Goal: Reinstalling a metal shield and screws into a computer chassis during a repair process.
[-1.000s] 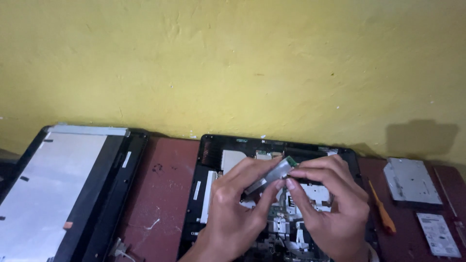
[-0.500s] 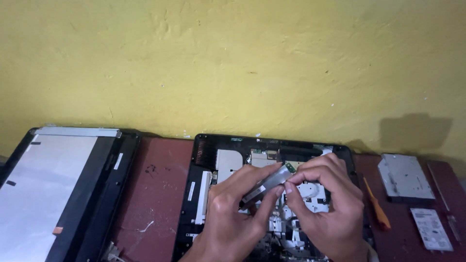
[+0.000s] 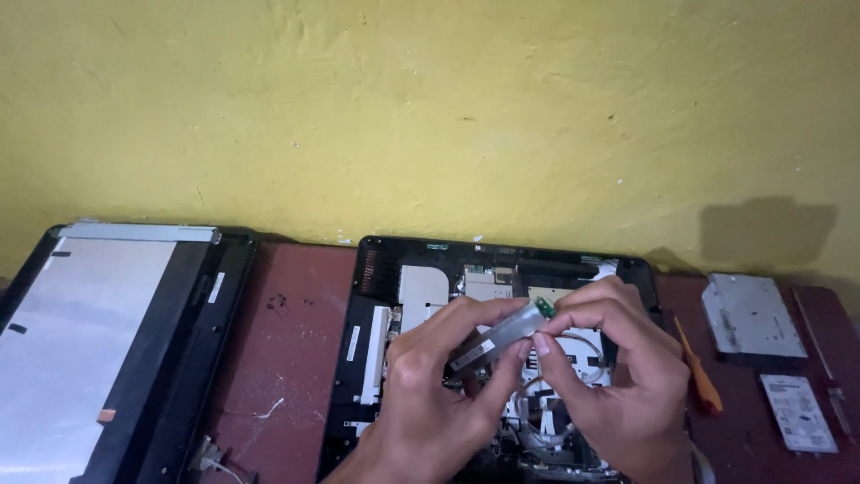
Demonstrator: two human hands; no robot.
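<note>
2 hands pinch a small grey strip above an opened laptop base.

The left hand (image 3: 430, 385) and right hand (image 3: 618, 376) both clamp the grey strip (image 3: 497, 336), tilted, over the laptop base (image 3: 376, 269); an orange screwdriver (image 3: 699, 376) lies beside it.

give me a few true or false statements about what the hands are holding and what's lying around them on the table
1. Both hands, left hand and right hand, hold a small silver strip between them. True.
2. The strip is held over a closed laptop. False: the opened laptop base below shows its inner parts.
3. An orange-handled screwdriver lies right of the base. True.
4. The screen panel lies right of the hands. False: it lies at the left.
5. The wall is blue. False: yellow.
</note>
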